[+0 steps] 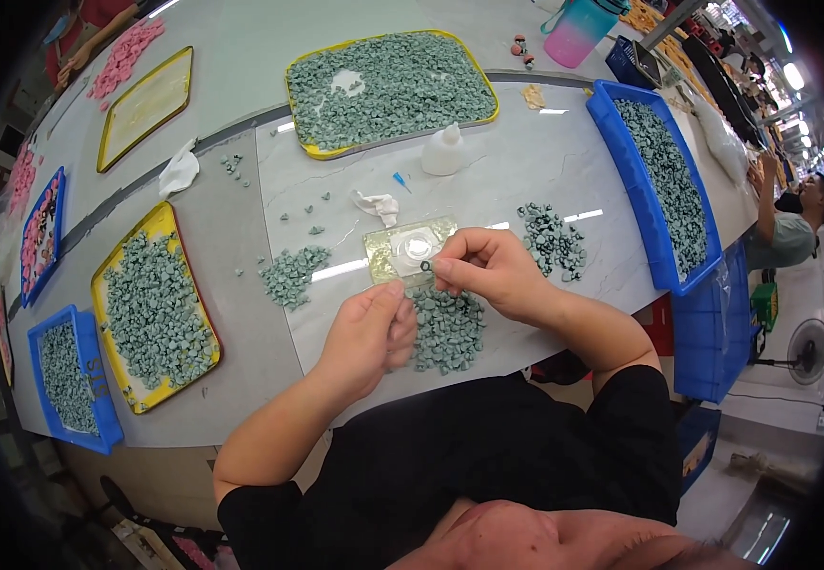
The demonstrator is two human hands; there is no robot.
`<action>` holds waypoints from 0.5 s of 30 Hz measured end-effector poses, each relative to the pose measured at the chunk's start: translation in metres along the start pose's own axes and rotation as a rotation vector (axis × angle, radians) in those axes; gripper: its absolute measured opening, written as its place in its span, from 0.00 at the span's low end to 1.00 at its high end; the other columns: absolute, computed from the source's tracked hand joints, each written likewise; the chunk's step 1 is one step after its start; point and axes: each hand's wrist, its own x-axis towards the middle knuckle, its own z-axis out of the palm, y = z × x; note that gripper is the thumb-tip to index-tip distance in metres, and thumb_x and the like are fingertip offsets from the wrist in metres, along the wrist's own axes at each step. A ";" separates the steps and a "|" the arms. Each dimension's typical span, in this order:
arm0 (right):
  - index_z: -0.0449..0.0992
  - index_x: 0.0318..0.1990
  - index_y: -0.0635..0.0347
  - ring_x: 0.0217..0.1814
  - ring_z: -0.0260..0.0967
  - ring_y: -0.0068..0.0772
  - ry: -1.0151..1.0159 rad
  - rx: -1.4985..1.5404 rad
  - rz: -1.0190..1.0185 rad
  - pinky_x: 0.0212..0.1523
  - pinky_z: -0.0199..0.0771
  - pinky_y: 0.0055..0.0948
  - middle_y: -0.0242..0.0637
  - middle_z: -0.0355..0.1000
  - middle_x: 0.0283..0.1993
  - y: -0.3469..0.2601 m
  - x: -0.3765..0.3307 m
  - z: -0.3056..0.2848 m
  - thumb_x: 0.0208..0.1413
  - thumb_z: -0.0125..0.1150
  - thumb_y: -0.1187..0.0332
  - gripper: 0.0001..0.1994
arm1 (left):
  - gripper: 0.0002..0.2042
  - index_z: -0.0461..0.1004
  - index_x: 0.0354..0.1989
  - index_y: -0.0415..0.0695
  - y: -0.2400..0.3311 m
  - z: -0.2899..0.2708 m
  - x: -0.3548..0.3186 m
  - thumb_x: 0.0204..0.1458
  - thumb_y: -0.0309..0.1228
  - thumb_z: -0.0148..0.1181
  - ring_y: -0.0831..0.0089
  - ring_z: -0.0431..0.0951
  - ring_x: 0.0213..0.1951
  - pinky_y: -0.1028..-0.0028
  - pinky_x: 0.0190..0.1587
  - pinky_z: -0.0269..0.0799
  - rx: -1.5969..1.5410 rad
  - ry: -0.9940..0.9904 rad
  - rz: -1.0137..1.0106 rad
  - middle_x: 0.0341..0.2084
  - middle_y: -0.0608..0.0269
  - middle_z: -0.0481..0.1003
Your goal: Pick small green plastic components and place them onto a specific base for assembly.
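My right hand (pixel 502 274) pinches a small dark-green piece (pixel 426 267) between thumb and forefinger, above the near right part of a pale yellowish-green block (pixel 379 249). A round white dish (pixel 419 245) with clear liquid sits on that block. My left hand (pixel 370 328) is closed, thumb against the curled fingers, just in front of the block; what it holds, if anything, is hidden. Beneath and between my hands lies a pile of small grey-green pieces (pixel 450 332). A looser pile (pixel 295 275) lies to the left, and darker green pieces (pixel 553 242) lie to the right.
Beyond the block stand a white squeeze bottle (pixel 444 152), crumpled tissue (pixel 377 206) and a blue dispensing needle (pixel 402 180). Yellow-rimmed trays (pixel 496 104) and blue bins (pixel 621 180) hold more pieces. A co-worker (pixel 797 223) is at the far right; another person's arm (pixel 98 43) shows at upper left.
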 end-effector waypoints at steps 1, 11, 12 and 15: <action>0.71 0.31 0.65 0.29 0.66 0.18 0.002 -0.021 -0.016 0.32 0.67 0.19 0.33 0.71 0.28 -0.002 -0.001 0.001 0.53 0.56 0.71 0.06 | 0.15 0.58 0.22 0.45 0.000 0.001 0.000 0.59 0.38 0.41 0.84 0.50 0.15 0.83 0.14 0.43 0.001 -0.002 0.000 0.14 0.70 0.56; 0.74 0.33 0.66 0.27 0.68 0.35 0.097 -0.833 -1.031 0.26 0.67 0.26 0.40 0.70 0.29 0.018 0.001 0.002 0.36 0.64 0.80 0.12 | 0.15 0.58 0.22 0.46 -0.004 0.004 0.003 0.59 0.38 0.40 0.84 0.49 0.13 0.81 0.14 0.41 -0.045 0.019 -0.048 0.13 0.72 0.55; 0.74 0.33 0.66 0.27 0.68 0.35 0.097 -0.832 -1.031 0.26 0.67 0.26 0.40 0.70 0.29 0.018 0.002 0.003 0.36 0.64 0.80 0.12 | 0.15 0.58 0.22 0.46 -0.004 0.004 0.003 0.60 0.38 0.39 0.84 0.49 0.14 0.81 0.14 0.42 -0.060 0.016 -0.049 0.13 0.72 0.55; 0.74 0.33 0.67 0.27 0.68 0.33 0.079 -0.967 -1.108 0.26 0.67 0.27 0.37 0.70 0.30 0.016 0.002 0.005 0.35 0.64 0.80 0.13 | 0.15 0.58 0.22 0.46 -0.002 0.005 0.002 0.60 0.38 0.39 0.84 0.49 0.14 0.82 0.14 0.42 -0.066 0.028 -0.054 0.13 0.72 0.55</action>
